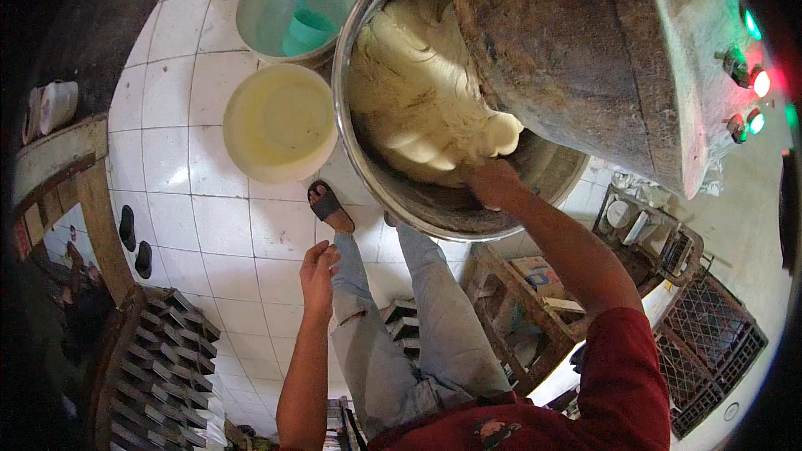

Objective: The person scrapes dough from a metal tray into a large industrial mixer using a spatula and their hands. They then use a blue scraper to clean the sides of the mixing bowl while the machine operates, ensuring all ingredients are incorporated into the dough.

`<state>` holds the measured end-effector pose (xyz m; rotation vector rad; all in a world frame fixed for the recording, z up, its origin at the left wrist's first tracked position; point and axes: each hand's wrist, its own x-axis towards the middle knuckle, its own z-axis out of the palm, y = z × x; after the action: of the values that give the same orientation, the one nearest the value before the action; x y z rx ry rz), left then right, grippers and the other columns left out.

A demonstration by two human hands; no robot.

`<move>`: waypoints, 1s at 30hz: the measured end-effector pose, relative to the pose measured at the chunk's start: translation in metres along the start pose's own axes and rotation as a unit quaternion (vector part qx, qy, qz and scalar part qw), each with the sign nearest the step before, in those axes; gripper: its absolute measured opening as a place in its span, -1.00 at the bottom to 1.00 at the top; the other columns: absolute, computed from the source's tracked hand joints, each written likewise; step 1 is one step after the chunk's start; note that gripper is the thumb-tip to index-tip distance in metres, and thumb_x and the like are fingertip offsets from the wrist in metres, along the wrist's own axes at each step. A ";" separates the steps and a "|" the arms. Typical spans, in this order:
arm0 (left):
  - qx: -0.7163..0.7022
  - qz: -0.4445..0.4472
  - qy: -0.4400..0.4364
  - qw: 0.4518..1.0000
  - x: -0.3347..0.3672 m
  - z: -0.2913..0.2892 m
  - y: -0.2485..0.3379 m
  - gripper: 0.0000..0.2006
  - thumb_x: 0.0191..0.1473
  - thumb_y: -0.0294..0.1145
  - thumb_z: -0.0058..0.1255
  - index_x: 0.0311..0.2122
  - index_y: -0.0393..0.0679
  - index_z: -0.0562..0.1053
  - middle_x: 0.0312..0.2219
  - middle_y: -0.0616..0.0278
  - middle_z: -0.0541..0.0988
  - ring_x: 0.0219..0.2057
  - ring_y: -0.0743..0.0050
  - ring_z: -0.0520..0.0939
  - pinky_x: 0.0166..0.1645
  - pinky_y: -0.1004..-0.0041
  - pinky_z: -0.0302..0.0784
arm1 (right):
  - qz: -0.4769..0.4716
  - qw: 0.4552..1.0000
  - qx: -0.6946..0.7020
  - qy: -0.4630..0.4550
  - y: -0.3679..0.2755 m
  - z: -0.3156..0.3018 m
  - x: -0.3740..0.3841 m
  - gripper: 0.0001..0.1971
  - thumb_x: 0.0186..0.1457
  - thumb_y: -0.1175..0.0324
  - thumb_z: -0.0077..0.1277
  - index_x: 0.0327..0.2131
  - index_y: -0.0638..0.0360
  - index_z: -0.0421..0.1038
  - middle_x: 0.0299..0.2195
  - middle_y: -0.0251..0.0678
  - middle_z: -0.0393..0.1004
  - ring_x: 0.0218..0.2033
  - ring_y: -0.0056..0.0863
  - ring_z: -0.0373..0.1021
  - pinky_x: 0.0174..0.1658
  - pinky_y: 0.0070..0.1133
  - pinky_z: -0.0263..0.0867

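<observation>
right hand (493,182) in steel bowl (351,129), fingers buried in dough (418,83), grip unclear, left hand (318,274) loosely curled, empty, beside knee

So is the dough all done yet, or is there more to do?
Done: the dough looks mixed into one smooth pale mass in the big metal bowl. In hand: the right hand reaches into the bowl at the dough's lower edge; the left hand hangs free by the leg. Left: all the dough sits in the bowl, and the yellow tub beside it holds none.
</observation>
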<state>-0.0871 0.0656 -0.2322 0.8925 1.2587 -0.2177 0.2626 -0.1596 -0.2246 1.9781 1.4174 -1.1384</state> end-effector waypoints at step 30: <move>0.048 0.102 -0.029 0.993 -0.018 0.009 0.026 -0.54 0.27 -0.17 -0.04 0.14 -0.28 0.36 0.06 0.01 0.49 0.05 0.19 0.53 0.15 0.25 0.40 | 0.052 0.998 0.028 -0.023 0.014 -0.010 0.008 -0.88 -0.10 0.35 0.16 -0.49 0.14 0.63 -0.42 -0.07 0.63 -0.34 -0.17 0.60 -0.31 -0.21 0.51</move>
<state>-0.0708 0.0709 -0.2034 1.0833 1.1017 -0.1415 0.2798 -0.1528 -0.2276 2.0258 1.2575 -1.1800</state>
